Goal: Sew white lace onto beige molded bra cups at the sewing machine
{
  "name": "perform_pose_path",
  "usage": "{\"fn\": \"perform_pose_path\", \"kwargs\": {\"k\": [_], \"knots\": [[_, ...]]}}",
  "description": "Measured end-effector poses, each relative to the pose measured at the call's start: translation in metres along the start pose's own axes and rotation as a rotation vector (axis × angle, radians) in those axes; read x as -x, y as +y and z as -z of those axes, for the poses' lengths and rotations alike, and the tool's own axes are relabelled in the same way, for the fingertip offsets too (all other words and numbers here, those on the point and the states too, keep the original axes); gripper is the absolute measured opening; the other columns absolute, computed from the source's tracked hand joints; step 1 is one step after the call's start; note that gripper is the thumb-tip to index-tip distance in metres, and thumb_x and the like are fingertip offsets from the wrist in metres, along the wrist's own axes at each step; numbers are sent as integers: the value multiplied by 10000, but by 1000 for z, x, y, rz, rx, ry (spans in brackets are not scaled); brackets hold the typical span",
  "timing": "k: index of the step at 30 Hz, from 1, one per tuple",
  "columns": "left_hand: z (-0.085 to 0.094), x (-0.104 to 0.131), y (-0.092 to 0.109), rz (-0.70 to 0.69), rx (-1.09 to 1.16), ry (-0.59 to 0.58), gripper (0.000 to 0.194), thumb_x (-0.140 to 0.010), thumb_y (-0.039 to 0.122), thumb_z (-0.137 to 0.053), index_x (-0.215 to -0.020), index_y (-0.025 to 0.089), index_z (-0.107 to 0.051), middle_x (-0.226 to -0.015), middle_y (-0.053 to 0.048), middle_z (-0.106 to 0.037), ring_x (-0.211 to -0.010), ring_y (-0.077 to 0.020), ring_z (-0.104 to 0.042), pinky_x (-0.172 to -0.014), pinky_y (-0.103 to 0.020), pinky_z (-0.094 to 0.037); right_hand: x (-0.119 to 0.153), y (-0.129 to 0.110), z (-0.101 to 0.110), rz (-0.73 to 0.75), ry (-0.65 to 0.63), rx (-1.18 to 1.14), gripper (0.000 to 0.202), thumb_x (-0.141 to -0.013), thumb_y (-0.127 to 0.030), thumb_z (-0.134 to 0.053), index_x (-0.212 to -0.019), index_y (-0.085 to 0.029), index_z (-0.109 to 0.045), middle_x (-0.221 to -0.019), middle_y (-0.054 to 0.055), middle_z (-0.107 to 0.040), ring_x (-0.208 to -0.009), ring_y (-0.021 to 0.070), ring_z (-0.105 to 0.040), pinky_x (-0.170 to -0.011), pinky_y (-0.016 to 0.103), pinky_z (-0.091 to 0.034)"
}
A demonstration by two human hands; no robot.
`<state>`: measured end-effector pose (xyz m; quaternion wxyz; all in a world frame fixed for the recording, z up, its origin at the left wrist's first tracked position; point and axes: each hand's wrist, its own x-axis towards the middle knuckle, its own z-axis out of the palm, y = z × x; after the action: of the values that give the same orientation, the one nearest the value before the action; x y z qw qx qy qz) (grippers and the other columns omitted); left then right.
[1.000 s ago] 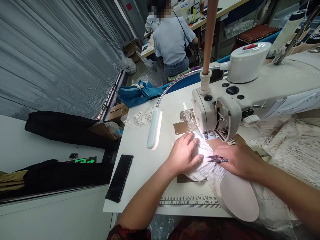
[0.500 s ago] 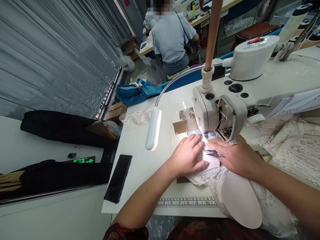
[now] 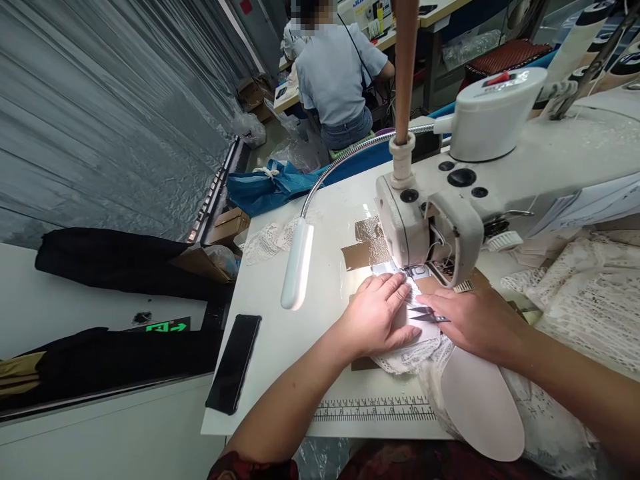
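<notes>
White lace piece: on the table, just on the wearer's side of the needle area of the sewing machine; a smooth white part lies brightly lit between the two hands.
Left hand: palm down, laid over the lace; the four fingers stretch toward the needle area, lying close to one another, with the thumb set apart and pointing right.
Lace and left fingers: the cloth is beneath them and shows past the fingertips, in the gap by the thumb, and below the thumb as a patterned edge.
Right hand: fingers closed around small scissors, whose two dark blades point left, slightly spread, above the white part.
Lace and right fingers: the white part is just left of them; whether the index fingertip touches it, I cannot tell.
Pale oval pad: below the right hand, overhanging the table's near edge, with lace along its left side.
Lace heap: on the right, beyond the right forearm.
Lamp: hangs from a bent metal neck, left of the machine head.
Brown tape: stuck to the tabletop beyond the left hand.
Ruler markings: along the near edge.
Phone: dark screen, near the table's left edge.
</notes>
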<state>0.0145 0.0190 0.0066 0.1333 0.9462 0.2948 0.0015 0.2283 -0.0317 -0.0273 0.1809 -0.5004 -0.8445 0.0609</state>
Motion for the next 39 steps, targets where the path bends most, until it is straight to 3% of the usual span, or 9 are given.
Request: {"fn": "perform_pose_path", "kwargs": {"k": [10,19,22,26,34,39], "knots": [[8,-4,-6,-37,-15,-61,633,-852,554,-559,-1309,116,-545,-1431,-182,-492,-1308,-342,-452,-1107,-481,-351,-2,-1,0,-68,-40,-48,283,-835,-192,-477,-1006,-248,-695,-826,35,-734,-631,182,-590,-535,290,-316],[16,2,0,-74,-89,-31,564,-832,300,-498,-1360,103,-506,-1435,-176,-497,-1305,-350,-443,-1062,-535,-341,-2,-1,3,-37,-38,-74,303,-838,-187,-463,-1035,-253,-683,-796,28,-713,-666,187,-592,-565,300,-335],[10,4,4,-76,-79,-10,532,-903,368,-440,-1350,91,-516,-1426,-183,-505,-1284,-352,-457,-1052,-549,-341,-2,-1,3,-32,-40,-73,295,-834,-183,-464,-1019,-243,-687,-779,22,-708,-655,179,-594,-569,300,-335],[3,6,2,-73,-64,6,670,-917,561,-422,-1383,83,-481,-1455,-180,-478,-1311,-365,-429,-1092,-575,-290,-2,-1,3,-22,-35,-80,289,-836,-194,-469,-1020,-241,-687,-750,15,-696,-633,172,-593,-553,296,-326],[0,8,-8,-70,-52,27,655,-902,509,-438,-1391,76,-482,-1476,-172,-458,-1356,-349,-406,-1127,-579,-247,0,0,-4,-70,-44,-42,331,-837,-206,-480,-1096,-259,-679,-833,35,-725,-712,190,-633,-569,279,-380],[0,8,-10,-74,-83,64,600,-861,389,-457,-1365,67,-508,-1453,-173,-487,-1319,-354,-441,-1107,-584,-270,0,1,-5,-37,-17,28,345,-813,-187,-479,-1070,-258,-696,-915,38,-744,-697,191,-646,-526,277,-373]]}}
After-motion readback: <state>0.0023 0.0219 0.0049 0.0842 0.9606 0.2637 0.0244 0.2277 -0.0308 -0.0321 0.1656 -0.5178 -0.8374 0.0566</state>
